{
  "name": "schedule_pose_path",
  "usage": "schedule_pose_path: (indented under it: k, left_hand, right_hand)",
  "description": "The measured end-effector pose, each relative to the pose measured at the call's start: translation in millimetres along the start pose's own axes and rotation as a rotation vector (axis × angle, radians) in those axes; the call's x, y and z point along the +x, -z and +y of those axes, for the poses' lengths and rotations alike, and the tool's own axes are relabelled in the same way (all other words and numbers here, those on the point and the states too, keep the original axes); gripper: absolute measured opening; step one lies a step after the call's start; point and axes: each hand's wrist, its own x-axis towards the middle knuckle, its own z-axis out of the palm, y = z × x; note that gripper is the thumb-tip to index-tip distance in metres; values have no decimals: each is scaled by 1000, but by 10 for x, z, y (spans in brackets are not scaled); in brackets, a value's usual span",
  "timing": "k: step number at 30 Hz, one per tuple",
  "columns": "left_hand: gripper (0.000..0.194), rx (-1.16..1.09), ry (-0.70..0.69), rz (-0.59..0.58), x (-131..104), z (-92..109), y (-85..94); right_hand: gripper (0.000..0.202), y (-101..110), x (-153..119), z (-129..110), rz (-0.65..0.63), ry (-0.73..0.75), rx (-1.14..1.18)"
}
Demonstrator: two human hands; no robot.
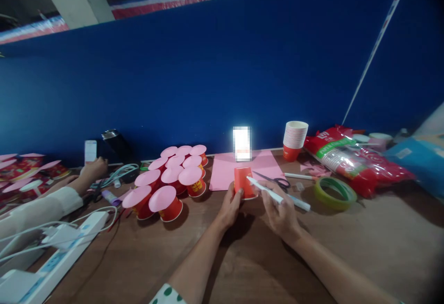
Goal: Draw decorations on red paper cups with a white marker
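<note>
brown tabletop point(145, 262) bears pink-topped cups point(171, 173), seemingly finished; beside them, the left hand point(229, 208) grips an inverted red cup point(243, 185), no pink disc on it, while the right hand point(282, 215) pinches a white pen point(269, 191) near its side.

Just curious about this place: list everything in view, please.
covered cups: about eleven, red and pink, left; others far left
uncovered cup: one, red, centre
pens: three, whitish, right
scissors: one, dark, right
paper: one, pink, centre
panel: one, bright, blurred, centre
cup stack: one, white and red, right
plastic packs: some, red, right
tape roll: one, yellowish, right
package: one, blue, far right
phone: one, white, left
bottle: one, black, left
cables: several, pale, left
power strip: one, white, left
wall: one, blue, back
table: one, brown, below
other person's hand: one, bare, left
left hand: one, bare, holding cup
right hand: one, bare, holding pen
</note>
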Motion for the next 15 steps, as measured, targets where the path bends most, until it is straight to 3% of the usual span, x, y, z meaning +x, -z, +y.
schedule_pose_path:
  k: [15]
  left_hand:
    - [52, -54, 12, 42, 18, -72, -10]
  right_hand:
    - [21, 27, 28, -5, 39, -1, -57]
